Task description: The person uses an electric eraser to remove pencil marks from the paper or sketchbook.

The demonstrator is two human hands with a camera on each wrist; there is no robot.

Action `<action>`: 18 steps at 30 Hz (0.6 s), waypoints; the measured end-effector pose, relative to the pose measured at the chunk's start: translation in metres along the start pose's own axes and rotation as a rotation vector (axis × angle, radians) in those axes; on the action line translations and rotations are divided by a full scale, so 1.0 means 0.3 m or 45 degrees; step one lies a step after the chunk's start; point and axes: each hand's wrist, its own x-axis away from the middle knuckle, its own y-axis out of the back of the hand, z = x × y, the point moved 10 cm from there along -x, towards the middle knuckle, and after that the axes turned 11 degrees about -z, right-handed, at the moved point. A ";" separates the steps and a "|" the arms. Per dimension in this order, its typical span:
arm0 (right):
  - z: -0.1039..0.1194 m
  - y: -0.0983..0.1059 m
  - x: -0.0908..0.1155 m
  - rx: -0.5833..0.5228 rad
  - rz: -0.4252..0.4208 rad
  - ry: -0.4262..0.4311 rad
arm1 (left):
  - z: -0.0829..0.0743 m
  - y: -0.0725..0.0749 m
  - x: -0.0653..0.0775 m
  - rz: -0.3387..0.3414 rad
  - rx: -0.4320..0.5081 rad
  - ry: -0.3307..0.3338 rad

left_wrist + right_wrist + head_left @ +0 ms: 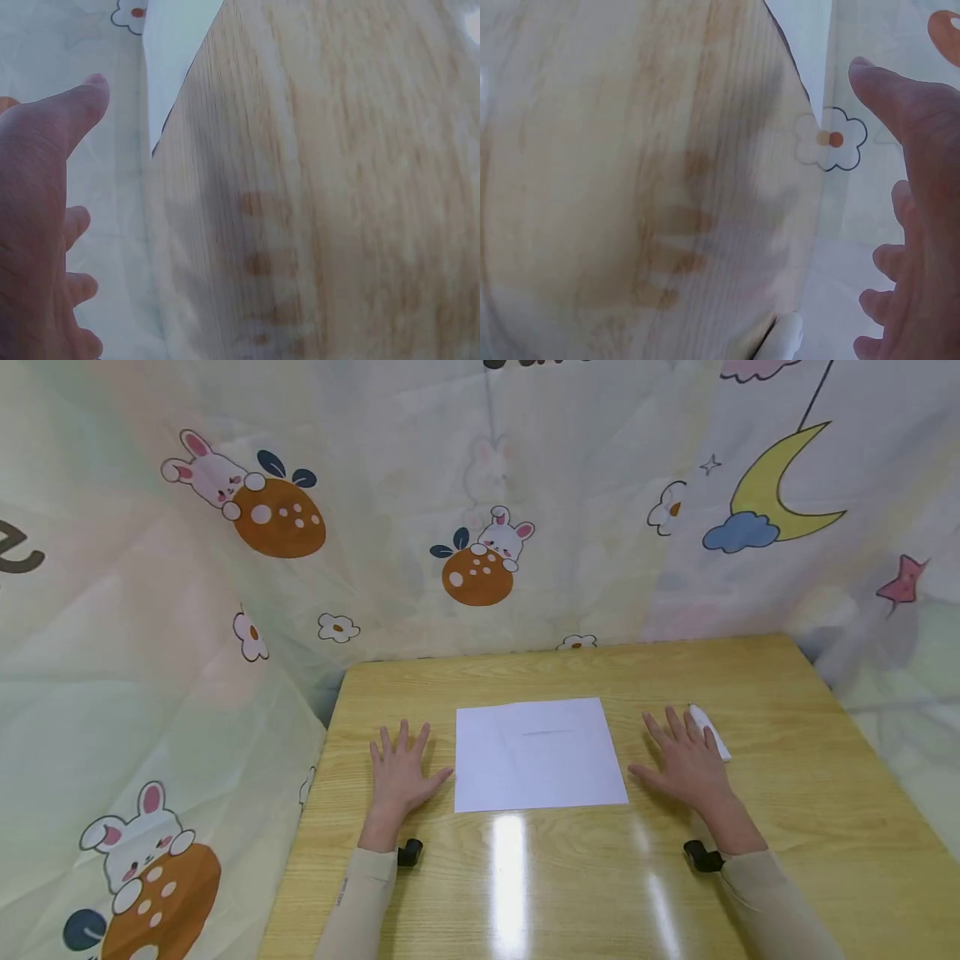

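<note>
A white sheet of paper lies flat on the wooden table, with a faint thin line across its upper part. My left hand is spread wide beside the sheet's left edge, its thumb pointing toward the paper. On the other side, my right hand has its fingers spread too, with the thumb close to the sheet's right edge. A slim white object with a narrower far end lies by the right hand's outer fingers, which partly overlap it in the head view. Both hands hold nothing; the wrist views show them raised over the tabletop.
The glossy wooden table reflects bright streaks of light near the front. A pale cloth printed with rabbits, flowers and a moon hangs behind the table and along its sides.
</note>
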 end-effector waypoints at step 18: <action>-0.011 -0.006 -0.007 -0.081 -0.002 -0.066 | -0.040 -0.054 0.010 0.046 0.040 -0.021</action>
